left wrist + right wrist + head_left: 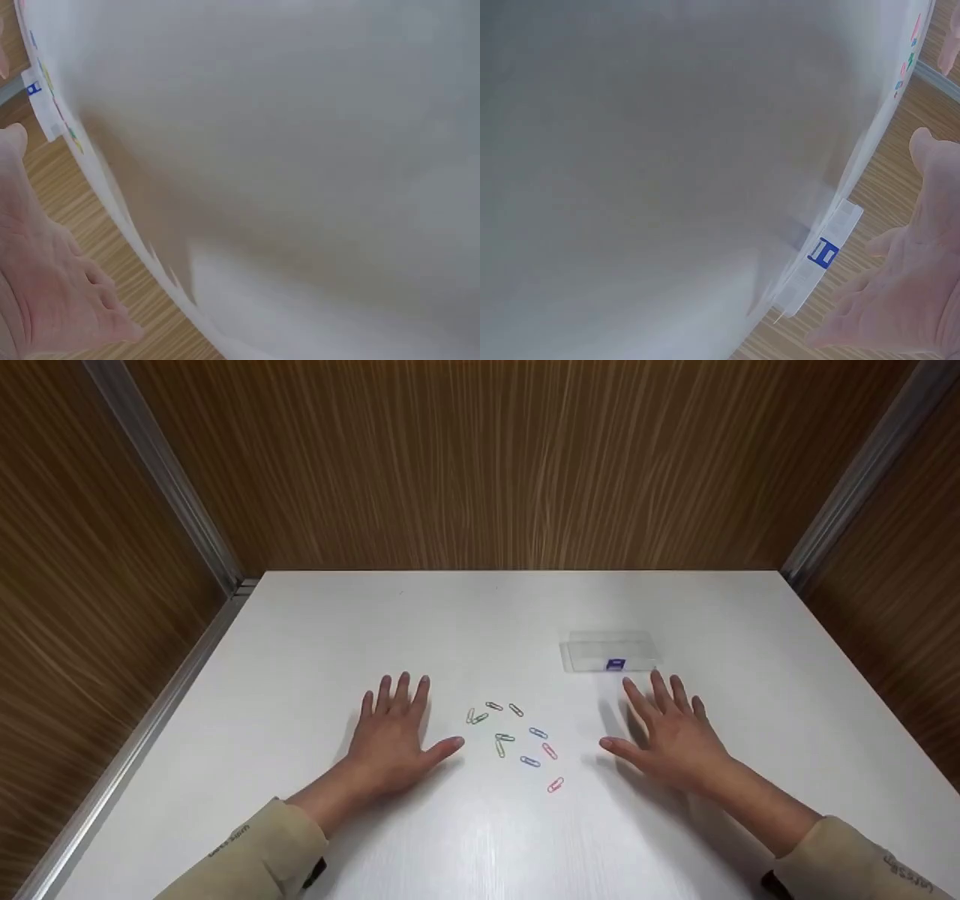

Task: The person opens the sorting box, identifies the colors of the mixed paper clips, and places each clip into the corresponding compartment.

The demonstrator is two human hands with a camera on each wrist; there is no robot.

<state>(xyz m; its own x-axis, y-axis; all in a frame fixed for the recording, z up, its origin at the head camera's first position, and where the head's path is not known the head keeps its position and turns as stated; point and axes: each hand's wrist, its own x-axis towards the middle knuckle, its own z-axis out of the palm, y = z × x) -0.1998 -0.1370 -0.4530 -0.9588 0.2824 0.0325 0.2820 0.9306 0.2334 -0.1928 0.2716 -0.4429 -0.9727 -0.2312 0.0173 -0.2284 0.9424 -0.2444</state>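
Several coloured paper clips lie scattered on the white table between the two hands, in green, blue, red and darker tones. My left hand is spread palm down to their left, its thumb pointing at them and touching none. To their right my right hand is spread likewise, holding nothing. Just beyond its fingertips sits a clear plastic box with a purple-blue latch at its front. The right wrist view shows the same box near the fingers; compartments inside it are hard to make out.
A white table carries everything. Wood-patterned panels rise at its back and both sides, with metal strips at the corners. Beige sleeves cover both forearms.
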